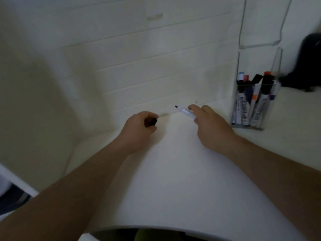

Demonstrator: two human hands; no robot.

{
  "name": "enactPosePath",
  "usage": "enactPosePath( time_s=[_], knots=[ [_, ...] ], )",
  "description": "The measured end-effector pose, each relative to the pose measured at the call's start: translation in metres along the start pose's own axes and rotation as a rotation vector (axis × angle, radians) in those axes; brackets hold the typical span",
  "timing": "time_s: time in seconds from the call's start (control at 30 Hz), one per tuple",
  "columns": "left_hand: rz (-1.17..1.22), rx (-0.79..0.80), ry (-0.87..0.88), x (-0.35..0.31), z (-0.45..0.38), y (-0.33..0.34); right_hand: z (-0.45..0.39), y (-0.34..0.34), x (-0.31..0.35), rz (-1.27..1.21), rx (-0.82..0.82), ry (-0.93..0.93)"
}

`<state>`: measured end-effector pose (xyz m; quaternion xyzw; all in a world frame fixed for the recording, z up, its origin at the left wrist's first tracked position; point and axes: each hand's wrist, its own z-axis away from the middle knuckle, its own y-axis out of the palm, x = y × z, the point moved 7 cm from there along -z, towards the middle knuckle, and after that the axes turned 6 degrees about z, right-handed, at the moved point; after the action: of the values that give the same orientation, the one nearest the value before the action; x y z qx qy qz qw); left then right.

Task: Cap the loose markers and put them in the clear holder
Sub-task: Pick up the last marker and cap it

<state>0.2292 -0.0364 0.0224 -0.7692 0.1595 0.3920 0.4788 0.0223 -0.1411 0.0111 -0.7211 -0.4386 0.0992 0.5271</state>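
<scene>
Right hand (211, 125) closed around a white marker (185, 111), uncapped dark tip aimed left; left hand (139, 129) curled shut on what looks like its black cap (151, 122), just apart from the tip; both above the white tabletop (173, 180); clear holder (255, 101) at right, upright, full of markers.

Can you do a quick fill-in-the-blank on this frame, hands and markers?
1. The left hand is closed around a black ____.
2. The marker in the right hand has its tip ____.
3. The clear holder stands to the ____ of both hands.
4. The bare tip points toward the ____ hand.

Missing words: cap; uncapped; right; left
</scene>
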Motion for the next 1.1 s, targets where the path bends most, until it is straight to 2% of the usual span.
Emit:
enactPosePath(
  time_s=[0.17, 0.33, 0.43, 0.53, 0.77, 0.93, 1.1],
  knots=[
    [0.064, 0.047, 0.076, -0.018, -0.029, 0.033, -0.003, -0.010, -0.031, -0.055, -0.051, 0.108],
    [0.137, 0.021, 0.158, -0.012, -0.036, 0.042, -0.009, -0.006, -0.035, -0.171, -0.079, 0.126],
    [0.270, 0.014, 0.165, -0.007, -0.034, 0.040, -0.013, 0.000, -0.033, -0.212, -0.064, 0.057],
    [0.284, 0.022, 0.177, -0.006, -0.034, 0.041, -0.015, 0.005, -0.037, -0.159, -0.039, 0.021],
    [0.131, 0.073, 0.243, -0.017, -0.030, 0.044, -0.011, 0.008, -0.025, -0.019, -0.033, -0.088],
    [0.060, 0.103, 0.261, -0.019, -0.029, 0.047, -0.009, 0.010, -0.028, -0.015, -0.036, -0.083],
    [-0.092, 0.133, 0.451, -0.034, -0.020, 0.055, -0.007, 0.009, -0.025, 0.001, -0.032, -0.063]
  ],
)
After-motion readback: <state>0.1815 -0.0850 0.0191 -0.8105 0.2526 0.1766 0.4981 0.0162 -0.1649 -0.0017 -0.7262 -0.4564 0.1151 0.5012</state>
